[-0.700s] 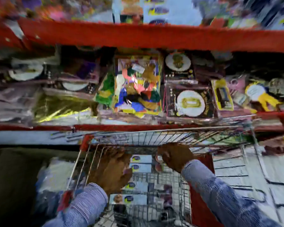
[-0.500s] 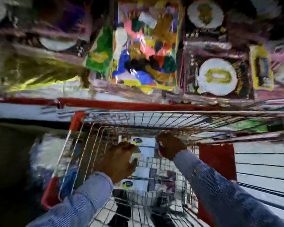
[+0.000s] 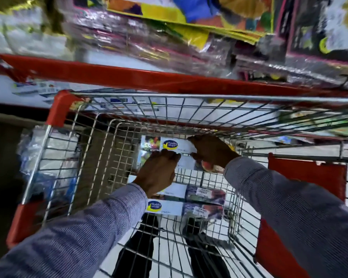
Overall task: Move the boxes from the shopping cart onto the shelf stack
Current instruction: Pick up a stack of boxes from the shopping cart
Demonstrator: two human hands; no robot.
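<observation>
A wire shopping cart (image 3: 117,109) with red corners stands against a red-edged shelf (image 3: 113,74). Several white boxes with a blue-and-yellow logo lie inside it. My left hand (image 3: 159,173) and my right hand (image 3: 212,151) reach down into the cart onto the far pair of boxes (image 3: 169,145). The right hand's fingers curl over the right end of the top box. The left hand lies flat on the box under it, fingers pressed against its near edge. Two more boxes (image 3: 165,207) lie closer to me, partly under my left wrist.
The shelf above holds colourful packets (image 3: 189,15) wrapped in clear plastic. A lower shelf behind the cart carries white packs (image 3: 40,91). Plastic-wrapped goods (image 3: 44,149) sit left of the cart. A red panel (image 3: 305,177) hangs on the cart's right side. Tiled floor (image 3: 169,257) shows through the wire bottom.
My view has tipped down and closer to the cart. Both hands have gone deeper in and come together on the far boxes.
</observation>
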